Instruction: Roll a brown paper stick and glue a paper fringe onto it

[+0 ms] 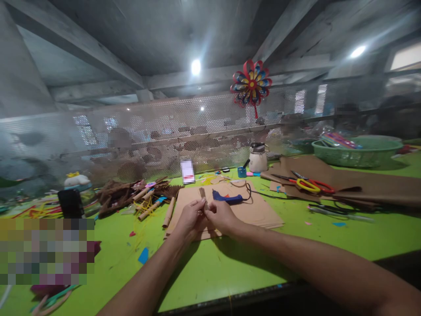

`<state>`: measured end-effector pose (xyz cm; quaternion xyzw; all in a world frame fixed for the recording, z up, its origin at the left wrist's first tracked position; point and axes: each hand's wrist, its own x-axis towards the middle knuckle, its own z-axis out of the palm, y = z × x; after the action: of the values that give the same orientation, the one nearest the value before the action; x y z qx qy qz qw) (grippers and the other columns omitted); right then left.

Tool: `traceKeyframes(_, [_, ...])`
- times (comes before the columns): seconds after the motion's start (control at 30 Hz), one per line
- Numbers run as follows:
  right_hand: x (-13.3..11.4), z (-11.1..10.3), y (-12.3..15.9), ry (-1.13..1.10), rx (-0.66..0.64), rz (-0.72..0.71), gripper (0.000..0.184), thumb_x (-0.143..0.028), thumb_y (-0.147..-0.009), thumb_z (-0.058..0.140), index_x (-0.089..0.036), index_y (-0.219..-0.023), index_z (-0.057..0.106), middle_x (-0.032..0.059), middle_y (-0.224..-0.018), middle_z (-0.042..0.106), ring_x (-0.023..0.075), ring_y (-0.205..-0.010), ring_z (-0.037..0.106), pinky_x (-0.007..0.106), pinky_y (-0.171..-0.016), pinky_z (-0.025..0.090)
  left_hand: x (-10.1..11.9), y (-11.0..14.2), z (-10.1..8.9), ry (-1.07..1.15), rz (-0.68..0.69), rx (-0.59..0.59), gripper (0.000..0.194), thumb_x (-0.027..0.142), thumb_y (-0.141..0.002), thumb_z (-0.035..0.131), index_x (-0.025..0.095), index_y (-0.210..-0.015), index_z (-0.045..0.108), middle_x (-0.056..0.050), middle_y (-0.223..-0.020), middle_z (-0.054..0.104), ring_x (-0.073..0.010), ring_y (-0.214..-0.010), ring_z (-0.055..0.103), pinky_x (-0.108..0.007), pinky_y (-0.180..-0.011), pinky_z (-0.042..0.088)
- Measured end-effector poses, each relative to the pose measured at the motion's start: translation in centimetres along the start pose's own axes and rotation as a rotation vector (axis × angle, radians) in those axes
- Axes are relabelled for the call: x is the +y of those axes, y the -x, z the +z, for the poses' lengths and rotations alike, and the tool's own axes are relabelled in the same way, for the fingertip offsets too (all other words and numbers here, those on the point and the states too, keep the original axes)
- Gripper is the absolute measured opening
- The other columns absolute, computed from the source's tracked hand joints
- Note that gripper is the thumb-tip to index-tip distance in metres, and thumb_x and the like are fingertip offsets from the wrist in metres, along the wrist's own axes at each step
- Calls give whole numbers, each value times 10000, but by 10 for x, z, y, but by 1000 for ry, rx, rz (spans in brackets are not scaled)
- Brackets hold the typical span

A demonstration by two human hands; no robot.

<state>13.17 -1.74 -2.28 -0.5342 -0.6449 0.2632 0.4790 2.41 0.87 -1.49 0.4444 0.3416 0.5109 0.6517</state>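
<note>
Both my hands meet over a brown cardboard sheet [259,210] on the green table [204,272]. My left hand [190,217] and my right hand [221,216] pinch a small strip of brown cardboard [202,194] that sticks up between the fingertips. A blue glue gun [227,198] lies on the cardboard just behind my hands, its black cord running off to the right.
Rolled paper sticks [148,210] and brown scraps lie at the left. Yellow and red scissors [311,185] rest on brown paper at the right, near a green basket [357,154]. A white pot [258,160] and a perforated screen stand behind. A paper pinwheel [251,84] hangs above.
</note>
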Motion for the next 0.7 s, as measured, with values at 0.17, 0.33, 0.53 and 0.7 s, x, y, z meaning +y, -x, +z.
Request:
traceKeyframes(0.17, [5,3,1,8,5,-38,112,-147,-733,562,-140,-621,555,13,-615,584,108,-596,483,220,-559,341,-1,0,0,27,-6,-18,238,249,-592,722,128,-563,519,18,-499,522,-96,-512,510,-201,-534,388])
traceKeyframes(0.33, [12,8,-1,-18,34,-85,84,-119,-717,558,-151,-643,534,-11,-590,547,101,-572,469,216,-548,343,-1,-2,-3,-20,47,19,240,255,-578,735,123,-574,534,13,-508,538,-96,-505,515,-196,-509,380])
traceKeyframes(0.53, [3,5,2,-104,2,-48,64,-94,-679,566,-152,-694,545,-10,-627,563,104,-592,491,216,-567,372,1,-4,-4,17,35,-15,194,259,-636,701,127,-650,560,-5,-532,573,-116,-495,539,-217,-501,415])
traceKeyframes(0.7, [0,3,5,-156,-9,11,107,-61,-627,572,-147,-686,550,-12,-621,558,105,-583,495,213,-546,372,2,-6,-6,100,27,-66,136,218,-693,660,127,-669,563,-22,-590,595,-121,-556,574,-224,-567,464])
